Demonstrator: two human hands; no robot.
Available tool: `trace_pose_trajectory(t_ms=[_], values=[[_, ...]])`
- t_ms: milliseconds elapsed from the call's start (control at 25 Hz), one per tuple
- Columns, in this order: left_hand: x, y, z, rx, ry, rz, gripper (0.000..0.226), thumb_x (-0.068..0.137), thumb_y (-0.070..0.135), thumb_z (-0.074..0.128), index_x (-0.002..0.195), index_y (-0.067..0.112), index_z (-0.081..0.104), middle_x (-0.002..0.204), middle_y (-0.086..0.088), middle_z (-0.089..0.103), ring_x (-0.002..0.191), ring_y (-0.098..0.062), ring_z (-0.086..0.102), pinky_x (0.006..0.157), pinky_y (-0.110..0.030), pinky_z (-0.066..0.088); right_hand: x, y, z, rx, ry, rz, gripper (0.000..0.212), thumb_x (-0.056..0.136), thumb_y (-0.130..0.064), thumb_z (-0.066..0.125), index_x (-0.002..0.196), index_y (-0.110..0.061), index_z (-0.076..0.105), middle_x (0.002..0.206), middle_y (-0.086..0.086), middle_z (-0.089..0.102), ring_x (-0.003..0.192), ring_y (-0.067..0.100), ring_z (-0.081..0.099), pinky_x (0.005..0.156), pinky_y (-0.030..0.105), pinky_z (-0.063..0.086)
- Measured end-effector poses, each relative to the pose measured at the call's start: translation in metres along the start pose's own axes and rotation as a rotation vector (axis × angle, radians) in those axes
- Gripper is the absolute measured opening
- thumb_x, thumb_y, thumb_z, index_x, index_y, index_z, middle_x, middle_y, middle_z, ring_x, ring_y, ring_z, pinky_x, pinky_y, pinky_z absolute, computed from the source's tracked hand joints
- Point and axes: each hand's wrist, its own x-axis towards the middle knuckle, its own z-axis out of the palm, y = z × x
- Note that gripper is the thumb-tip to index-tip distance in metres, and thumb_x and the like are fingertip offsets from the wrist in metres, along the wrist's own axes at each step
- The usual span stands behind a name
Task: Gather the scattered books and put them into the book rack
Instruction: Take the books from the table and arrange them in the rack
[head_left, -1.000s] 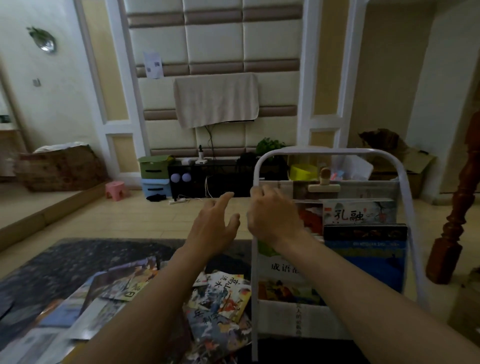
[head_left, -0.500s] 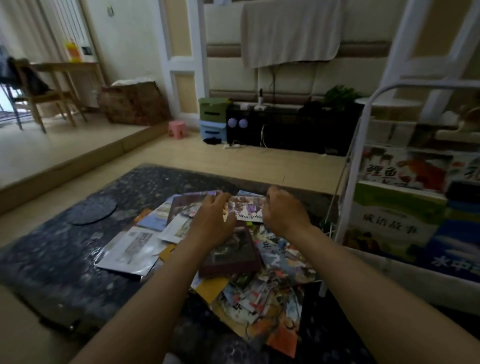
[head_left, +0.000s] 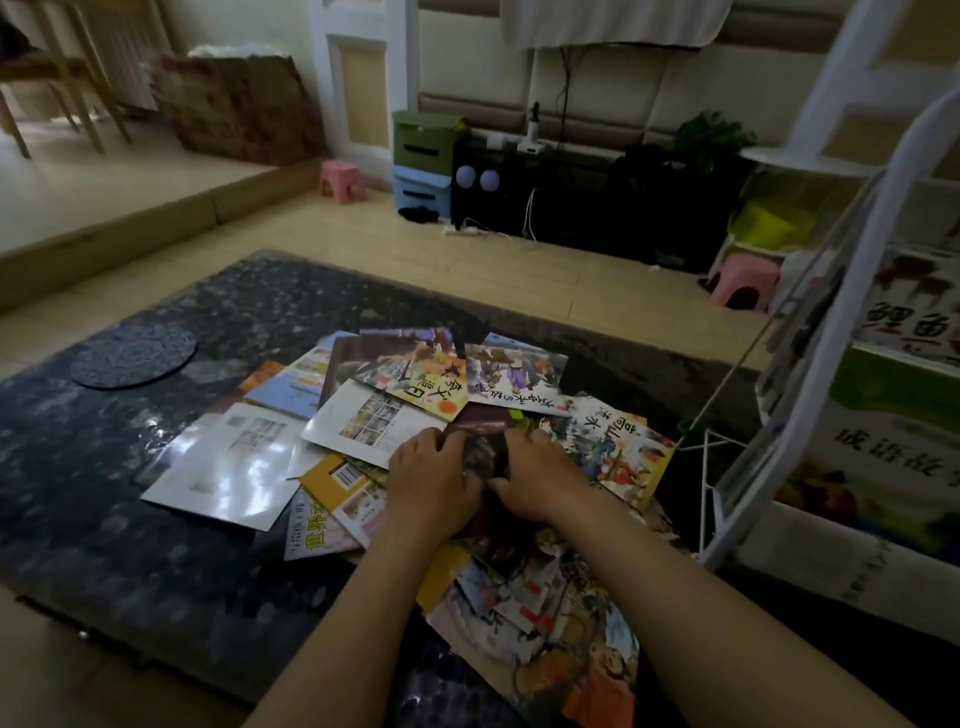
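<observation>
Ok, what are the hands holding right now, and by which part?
A dark maroon book: the left grip holds its left edge, the right grip its right edge.

Single head view, facing forward-down, close above scattered books (head_left: 415, 389); book rack (head_left: 857, 566) at right edge.

The books (head_left: 415, 387) lay in a loose, overlapping heap on the dark table (head_left: 156, 561), thin picture books with bright illustrated covers turned at every angle, some face down, among them a glossy white back cover (head_left: 228, 467) at the heap's left edge. A dark maroon book (head_left: 485, 449) sat on top near the middle, gripped along its two sides by the fingers of the left hand (head_left: 434, 480) and the right hand (head_left: 540, 483). The white tube-framed book rack (head_left: 810, 551) stood just right of the heap, with several covers, one green and white (head_left: 893, 457), already upright in its tiers.
</observation>
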Motion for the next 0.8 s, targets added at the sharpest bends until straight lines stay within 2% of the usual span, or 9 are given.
trace_pose_trajectory(t_ms=[80, 160, 280, 400, 520, 640, 720, 800], values=[[0.004, -0.002, 0.014, 0.048, -0.006, -0.009, 0.05, 0.088, 0.043, 0.049, 0.134, 0.024, 0.051, 0.135, -0.009, 0.046, 0.126, -0.03, 0.041, 0.107, -0.042, 0.031, 0.011, 0.005, 0.011, -0.009, -0.083, 0.021, 0.075, 0.095, -0.052, 0.053, 0.156, -0.026, 0.018, 0.159, 0.012, 0.021, 0.143, 0.037, 0.027, 0.112, 0.051, 0.035], [0.008, -0.001, 0.019, 0.068, 0.002, -0.008, 0.047, 0.089, 0.043, 0.048, 0.13, 0.023, 0.053, 0.139, -0.01, 0.043, 0.131, -0.03, 0.036, 0.11, -0.043, 0.026, 0.016, 0.011, 0.016, -0.015, -0.106, 0.024, 0.076, 0.096, -0.056, 0.05, 0.157, -0.03, 0.013, 0.163, 0.01, 0.014, 0.147, 0.037, 0.019, 0.115, 0.053, 0.031], [0.013, 0.002, 0.018, 0.086, 0.01, -0.007, 0.038, 0.09, 0.042, 0.047, 0.12, 0.02, 0.056, 0.132, -0.009, 0.046, 0.126, -0.03, 0.037, 0.106, -0.043, 0.029, 0.017, 0.016, 0.017, -0.035, -0.11, 0.013, 0.077, 0.095, -0.06, 0.049, 0.157, -0.033, 0.012, 0.164, 0.01, 0.012, 0.148, 0.038, 0.017, 0.115, 0.053, 0.031], [0.017, 0.006, 0.014, 0.085, 0.04, -0.023, 0.034, 0.091, 0.038, 0.049, 0.117, 0.018, 0.058, 0.127, -0.01, 0.048, 0.122, -0.032, 0.04, 0.101, -0.043, 0.031, 0.02, 0.015, 0.01, -0.069, -0.128, -0.016, 0.078, 0.094, -0.06, 0.051, 0.157, -0.03, 0.015, 0.161, 0.012, 0.018, 0.145, 0.037, 0.025, 0.114, 0.05, 0.033], [0.029, 0.005, 0.01, 0.063, 0.066, -0.046, 0.044, 0.09, 0.038, 0.051, 0.131, 0.02, 0.051, 0.146, -0.017, 0.037, 0.135, -0.037, 0.03, 0.108, -0.048, 0.027, 0.02, 0.013, 0.005, -0.112, -0.143, -0.034, 0.078, 0.094, -0.06, 0.052, 0.156, -0.027, 0.018, 0.159, 0.015, 0.022, 0.141, 0.039, 0.03, 0.112, 0.049, 0.035], [0.042, -0.005, 0.011, 0.117, -0.015, -0.032, 0.048, 0.097, 0.046, 0.041, 0.142, 0.032, 0.04, 0.164, -0.009, 0.003, 0.149, -0.035, -0.003, 0.118, -0.054, 0.006, 0.02, 0.011, 0.004, -0.111, -0.165, -0.028, 0.078, 0.094, -0.06, 0.052, 0.156, -0.027, 0.018, 0.159, 0.015, 0.02, 0.142, 0.04, 0.028, 0.113, 0.051, 0.034], [0.045, -0.007, 0.015, 0.178, -0.099, -0.016, 0.049, 0.1, 0.051, 0.028, 0.145, 0.034, 0.035, 0.165, -0.004, -0.002, 0.149, -0.033, -0.011, 0.118, -0.057, -0.004, 0.02, 0.012, 0.004, -0.119, -0.165, -0.029, 0.078, 0.094, -0.061, 0.051, 0.156, -0.027, 0.018, 0.159, 0.015, 0.02, 0.142, 0.041, 0.027, 0.113, 0.051, 0.034], [0.045, -0.006, 0.017, 0.221, -0.136, -0.009, 0.054, 0.101, 0.051, 0.02, 0.151, 0.033, 0.027, 0.165, -0.002, 0.001, 0.15, -0.031, -0.009, 0.117, -0.058, -0.008, 0.02, 0.012, 0.004, -0.121, -0.169, -0.032, 0.078, 0.094, -0.061, 0.05, 0.156, -0.027, 0.018, 0.16, 0.015, 0.018, 0.143, 0.041, 0.025, 0.114, 0.051, 0.033]])
